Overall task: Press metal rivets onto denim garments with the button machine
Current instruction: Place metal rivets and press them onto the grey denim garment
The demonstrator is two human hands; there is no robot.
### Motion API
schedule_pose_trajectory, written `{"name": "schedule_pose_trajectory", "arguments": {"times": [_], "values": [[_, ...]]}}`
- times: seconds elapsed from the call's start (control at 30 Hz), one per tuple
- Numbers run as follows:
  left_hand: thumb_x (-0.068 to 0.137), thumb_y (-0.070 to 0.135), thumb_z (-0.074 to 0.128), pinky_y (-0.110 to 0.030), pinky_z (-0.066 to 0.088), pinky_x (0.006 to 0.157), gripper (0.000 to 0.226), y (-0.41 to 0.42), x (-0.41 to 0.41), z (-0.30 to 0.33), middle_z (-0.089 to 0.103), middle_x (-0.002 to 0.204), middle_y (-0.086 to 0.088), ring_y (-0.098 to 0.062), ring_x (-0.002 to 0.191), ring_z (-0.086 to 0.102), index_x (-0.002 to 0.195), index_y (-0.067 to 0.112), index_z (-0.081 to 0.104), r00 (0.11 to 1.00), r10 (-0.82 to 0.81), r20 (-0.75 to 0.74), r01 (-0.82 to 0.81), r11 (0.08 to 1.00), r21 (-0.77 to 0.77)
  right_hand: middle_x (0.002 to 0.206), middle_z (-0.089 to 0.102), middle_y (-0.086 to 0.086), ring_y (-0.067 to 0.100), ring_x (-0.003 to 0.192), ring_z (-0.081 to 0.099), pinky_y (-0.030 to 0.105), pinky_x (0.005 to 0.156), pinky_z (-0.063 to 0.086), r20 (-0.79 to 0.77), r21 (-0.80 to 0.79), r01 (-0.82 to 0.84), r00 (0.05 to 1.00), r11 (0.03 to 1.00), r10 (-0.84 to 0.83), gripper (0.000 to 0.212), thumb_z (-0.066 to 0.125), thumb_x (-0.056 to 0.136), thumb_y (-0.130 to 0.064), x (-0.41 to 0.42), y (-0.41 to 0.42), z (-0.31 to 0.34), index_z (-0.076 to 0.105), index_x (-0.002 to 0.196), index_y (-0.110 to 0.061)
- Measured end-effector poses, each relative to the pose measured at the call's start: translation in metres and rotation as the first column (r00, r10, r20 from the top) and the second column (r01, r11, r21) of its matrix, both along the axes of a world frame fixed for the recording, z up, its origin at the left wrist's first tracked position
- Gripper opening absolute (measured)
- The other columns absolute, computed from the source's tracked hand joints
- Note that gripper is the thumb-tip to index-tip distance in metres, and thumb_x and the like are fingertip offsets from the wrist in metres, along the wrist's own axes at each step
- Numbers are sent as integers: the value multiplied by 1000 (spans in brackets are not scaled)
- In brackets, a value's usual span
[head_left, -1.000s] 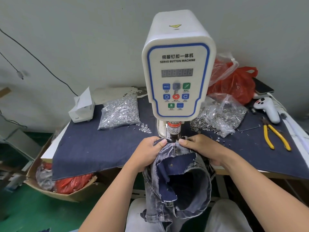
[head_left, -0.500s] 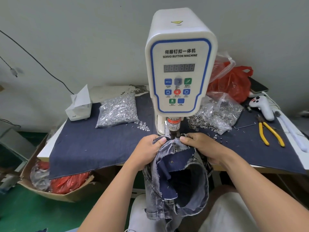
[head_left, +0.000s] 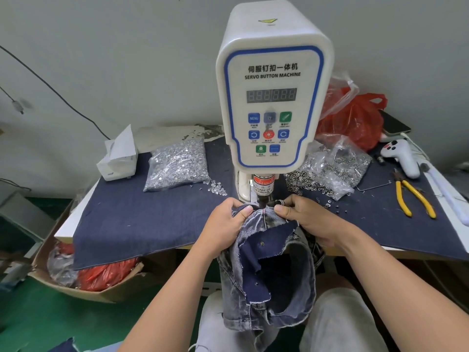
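– How many hands are on the washed grey-blue denim garment [head_left: 266, 288]?

– Two. The left hand [head_left: 223, 227] and right hand [head_left: 309, 222] each pinch its top edge, thumbs on top, under the press head of the white, blue-trimmed servo button machine [head_left: 272, 92]. The garment hangs down off the table edge toward the lap.

– And the bags?

– Two clear plastic bags: the left bag [head_left: 177, 165] holds silver rivets, the right bag [head_left: 337, 166] holds metal rings. One pair of yellow-handled pliers [head_left: 413, 196] lies on the dark blue cloth-covered table [head_left: 142, 219].

pliers [head_left: 413, 198] R | tissue box [head_left: 117, 158] L | red bag [head_left: 355, 123] | phone [head_left: 394, 122]
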State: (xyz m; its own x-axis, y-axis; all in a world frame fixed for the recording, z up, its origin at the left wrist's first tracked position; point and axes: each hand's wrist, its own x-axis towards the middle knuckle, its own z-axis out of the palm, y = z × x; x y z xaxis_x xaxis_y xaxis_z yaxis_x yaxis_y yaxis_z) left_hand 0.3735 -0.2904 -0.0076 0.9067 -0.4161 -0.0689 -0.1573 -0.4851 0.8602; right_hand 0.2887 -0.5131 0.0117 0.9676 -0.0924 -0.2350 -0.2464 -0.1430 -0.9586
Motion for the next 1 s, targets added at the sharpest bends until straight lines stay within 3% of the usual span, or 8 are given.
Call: {"name": "schedule_pose_trajectory", "arguments": {"times": [0.13,0.3,0.43,0.63,0.77,1.0], "values": [[102,42,66,-25,45,75,18,0,-2,-1,73,98,11,-4,92,65,99,25,66,1000,5,0,-5,1000,-15,88,71,-6,-2,78,65,17,68,49,8,7,9,1000,1000,-9,29,72,94,-36,0,0,-2,61,104,-12],[102,42,66,-23,45,73,18,1,-4,0,73,96,10,0,87,64,98,25,66,1000,15,3,-15,1000,-25,76,71,-16,-6,72,63,13,64,48,5,40,-3,1000,999,3,30,72,91,-38,0,1,0,60,101,-13],[102,42,66,-26,45,72,18,1,-5,2,72,94,10,-1,83,63,97,25,66,1000,9,7,-9,1000,-28,90,71,-5,4,84,64,26,78,50,13,38,-4,1000,999,3,49,73,77,-54,-2,2,3,60,102,-14],[102,41,66,-27,45,74,18,1,-7,4,72,95,10,-4,87,64,98,24,66,1000,3,10,-3,1000,-24,93,70,-3,10,90,62,36,85,49,21,26,-12,1000,1000,12,54,73,74,-58,-4,2,3,61,103,-15],[102,41,67,-26,45,73,18,2,-7,5,72,95,10,1,84,62,99,24,66,1000,3,4,-3,1000,-25,93,69,-1,11,89,62,37,86,49,23,21,-21,1000,1000,20,51,72,76,-56,-4,2,2,60,103,-15],[102,43,66,-28,50,80,17,2,-8,6,73,98,11,-6,93,67,98,26,66,1000,-6,2,6,1000,-30,94,70,2,12,89,64,36,83,50,14,62,-39,999,997,38,54,74,75,-55,-4,1,2,59,104,-13]]}}
